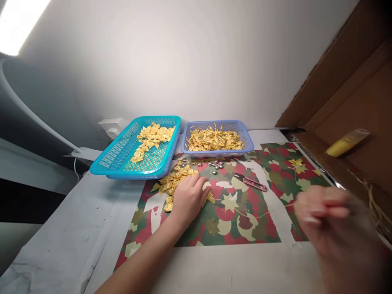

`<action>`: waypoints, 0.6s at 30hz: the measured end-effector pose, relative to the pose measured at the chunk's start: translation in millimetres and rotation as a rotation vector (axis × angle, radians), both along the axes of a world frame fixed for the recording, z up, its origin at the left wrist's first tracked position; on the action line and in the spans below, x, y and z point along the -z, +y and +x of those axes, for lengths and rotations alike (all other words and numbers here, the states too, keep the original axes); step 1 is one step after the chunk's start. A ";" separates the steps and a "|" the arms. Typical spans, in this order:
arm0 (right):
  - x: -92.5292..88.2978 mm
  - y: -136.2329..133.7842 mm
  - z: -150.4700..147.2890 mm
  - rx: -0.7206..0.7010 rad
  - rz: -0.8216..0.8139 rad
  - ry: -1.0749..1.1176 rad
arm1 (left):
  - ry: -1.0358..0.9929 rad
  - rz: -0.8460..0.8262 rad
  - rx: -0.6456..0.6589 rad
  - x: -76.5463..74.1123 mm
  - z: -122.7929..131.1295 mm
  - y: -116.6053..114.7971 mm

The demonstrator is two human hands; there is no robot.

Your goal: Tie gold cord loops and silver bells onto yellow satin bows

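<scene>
My left hand [189, 197] rests at the edge of a loose pile of yellow ribbon bows [175, 179], fingers bent down and closed on a yellow bow [211, 198] that pokes out beside the thumb. Its fingertips are partly hidden. A thin thread [263, 214] runs from near that bow across the mat to my right hand [324, 208], raised at the right and smeared by motion. The fingers there look pinched on the thread; whether they hold a needle too, I cannot tell. Pink-handled thread snips [252, 183] lie between the hands, beyond the thread.
A turquoise basket [122, 171] holds more bows; a lilac basket [219, 154] holds bows with gold ties. Small silver bells [217, 164] lie before it on the patterned mat [254, 234]. One bow [295, 162] sits at right, near a cardboard wall [346, 90] and a yellow spool-like tube [346, 143].
</scene>
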State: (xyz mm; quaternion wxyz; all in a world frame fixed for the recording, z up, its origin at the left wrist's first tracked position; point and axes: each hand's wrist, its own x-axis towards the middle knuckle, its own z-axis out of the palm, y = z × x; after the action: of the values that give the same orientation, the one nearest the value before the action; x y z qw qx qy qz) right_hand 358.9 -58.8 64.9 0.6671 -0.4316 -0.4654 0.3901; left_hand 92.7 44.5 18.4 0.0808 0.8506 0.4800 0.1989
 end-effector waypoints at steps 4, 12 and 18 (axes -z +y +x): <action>-18.3 28.5 -50.5 -0.105 -0.126 0.160 | -0.067 -0.093 0.012 -7.5 20.8 26.2; 28.0 46.1 -74.3 -0.176 -0.542 0.152 | -0.436 -0.401 0.046 -7.9 40.1 41.8; 36.3 43.8 -84.0 -0.249 -0.493 0.152 | -0.732 -0.745 0.112 -15.6 35.6 12.2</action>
State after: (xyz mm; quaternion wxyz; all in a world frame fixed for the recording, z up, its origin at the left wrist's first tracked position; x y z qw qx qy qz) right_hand 274.8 -15.0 28.7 0.5221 -0.4898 -0.3545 0.6016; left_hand 128.4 56.8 34.0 0.5506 0.6636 0.4122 0.2943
